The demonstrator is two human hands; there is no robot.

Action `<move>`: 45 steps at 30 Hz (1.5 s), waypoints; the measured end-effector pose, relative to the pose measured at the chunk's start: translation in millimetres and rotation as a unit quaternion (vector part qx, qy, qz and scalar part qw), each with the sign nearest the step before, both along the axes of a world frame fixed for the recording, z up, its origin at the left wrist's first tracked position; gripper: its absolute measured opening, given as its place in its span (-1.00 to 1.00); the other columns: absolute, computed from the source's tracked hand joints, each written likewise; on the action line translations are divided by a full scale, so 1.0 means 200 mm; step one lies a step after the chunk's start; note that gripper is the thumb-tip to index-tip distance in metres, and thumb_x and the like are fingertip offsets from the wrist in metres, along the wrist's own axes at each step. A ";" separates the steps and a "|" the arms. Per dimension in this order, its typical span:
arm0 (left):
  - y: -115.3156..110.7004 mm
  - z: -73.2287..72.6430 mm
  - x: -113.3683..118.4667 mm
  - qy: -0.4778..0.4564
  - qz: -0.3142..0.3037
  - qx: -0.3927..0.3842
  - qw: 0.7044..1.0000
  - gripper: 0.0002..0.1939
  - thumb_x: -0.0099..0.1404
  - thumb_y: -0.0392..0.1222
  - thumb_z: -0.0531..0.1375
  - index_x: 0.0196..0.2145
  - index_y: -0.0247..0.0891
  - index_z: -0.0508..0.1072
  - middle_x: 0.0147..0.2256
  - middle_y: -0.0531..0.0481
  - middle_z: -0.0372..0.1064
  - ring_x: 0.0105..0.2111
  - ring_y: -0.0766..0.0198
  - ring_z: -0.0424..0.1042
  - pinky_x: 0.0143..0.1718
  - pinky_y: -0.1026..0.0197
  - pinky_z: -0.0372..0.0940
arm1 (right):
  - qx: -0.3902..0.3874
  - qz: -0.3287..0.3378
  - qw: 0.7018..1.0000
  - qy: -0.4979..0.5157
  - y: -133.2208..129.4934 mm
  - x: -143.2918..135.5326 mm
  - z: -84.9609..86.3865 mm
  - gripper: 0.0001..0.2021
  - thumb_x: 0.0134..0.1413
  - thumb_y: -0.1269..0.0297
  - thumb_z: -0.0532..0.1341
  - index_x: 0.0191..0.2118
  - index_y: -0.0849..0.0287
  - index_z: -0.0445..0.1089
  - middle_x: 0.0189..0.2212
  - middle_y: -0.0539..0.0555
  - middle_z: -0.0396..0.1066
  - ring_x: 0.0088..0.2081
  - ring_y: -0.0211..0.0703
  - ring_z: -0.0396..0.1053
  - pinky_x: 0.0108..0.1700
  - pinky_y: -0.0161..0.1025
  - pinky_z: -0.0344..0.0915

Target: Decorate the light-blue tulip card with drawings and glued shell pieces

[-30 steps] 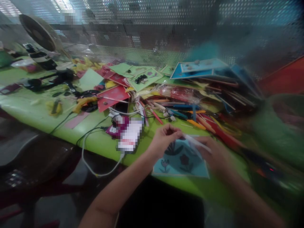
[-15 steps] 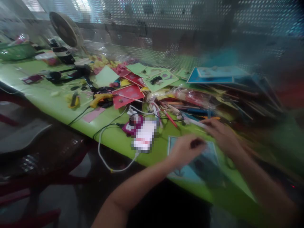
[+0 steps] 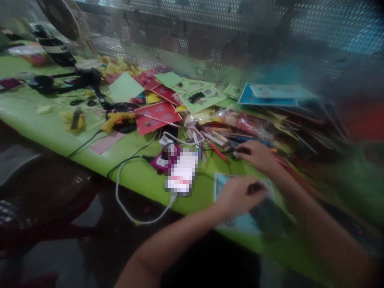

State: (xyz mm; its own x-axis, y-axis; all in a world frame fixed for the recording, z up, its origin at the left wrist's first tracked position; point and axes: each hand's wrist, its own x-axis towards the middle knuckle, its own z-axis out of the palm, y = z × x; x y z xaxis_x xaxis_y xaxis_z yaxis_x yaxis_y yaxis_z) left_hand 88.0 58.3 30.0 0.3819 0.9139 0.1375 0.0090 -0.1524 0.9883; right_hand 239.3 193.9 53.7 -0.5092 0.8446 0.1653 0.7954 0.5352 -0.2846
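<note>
My left hand [image 3: 241, 197] is closed, thumb and fingertips together, above a light blue card [image 3: 220, 184] with a pale border. Whatever those fingers hold is too dark and blurred to make out. Beyond it, my right hand [image 3: 256, 155] reaches the near edge of a heap of pens and sticks, fingers curled in and pointing left. Small dark bits lie at its fingertips, and what it grips cannot be made out. A red pencil [image 3: 218, 152] and a white stick [image 3: 213, 138] lie left of that hand.
Left of the card, a phone [image 3: 183, 172] on a white cable lies against a purple power strip [image 3: 163, 160]. A yellow glue gun [image 3: 117, 119], red card [image 3: 157, 116], green cards [image 3: 202, 99] and blue cards [image 3: 267, 96] crowd the green table [image 3: 153, 188]. A fan [image 3: 64, 20] stands far left.
My right hand has moved left and slightly up toward the pens; the white stick seen at its fingers no longer shows there. My left hand stays over the card. The view has shifted slightly.
</note>
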 end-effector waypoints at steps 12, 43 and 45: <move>0.05 0.04 -0.03 -0.195 0.103 -0.143 0.965 -0.85 0.29 -0.15 0.30 -0.20 -0.24 0.53 -0.37 0.05 0.42 -0.41 0.37 0.35 -0.31 0.29 0.26 | -0.121 -0.093 0.977 0.149 -0.16 0.01 0.00 -0.69 0.18 0.11 0.28 -0.06 0.17 0.60 -0.17 0.18 0.63 -0.18 0.03 0.54 -0.10 -0.09 0.39; 0.10 0.00 -0.02 -0.303 0.147 -0.256 0.906 -0.63 0.04 -0.10 0.51 -0.23 -0.32 0.60 -0.31 -0.01 0.53 -0.41 0.39 0.46 -0.26 0.27 0.34 | -0.119 -0.070 0.936 0.324 -0.45 0.06 0.07 -0.76 0.26 0.04 0.27 -0.16 0.10 0.49 -0.29 0.06 0.56 -0.28 -0.10 0.49 -0.22 -0.18 0.37; 0.10 0.00 -0.03 -0.306 0.149 -0.254 0.905 -0.63 0.05 -0.11 0.51 -0.22 -0.32 0.59 -0.29 -0.01 0.53 -0.39 0.39 0.47 -0.23 0.26 0.36 | -0.068 -0.053 0.969 0.233 -0.45 0.06 0.06 -0.74 0.28 0.02 0.26 -0.16 0.11 0.47 -0.30 0.07 0.54 -0.27 -0.08 0.47 -0.24 -0.19 0.31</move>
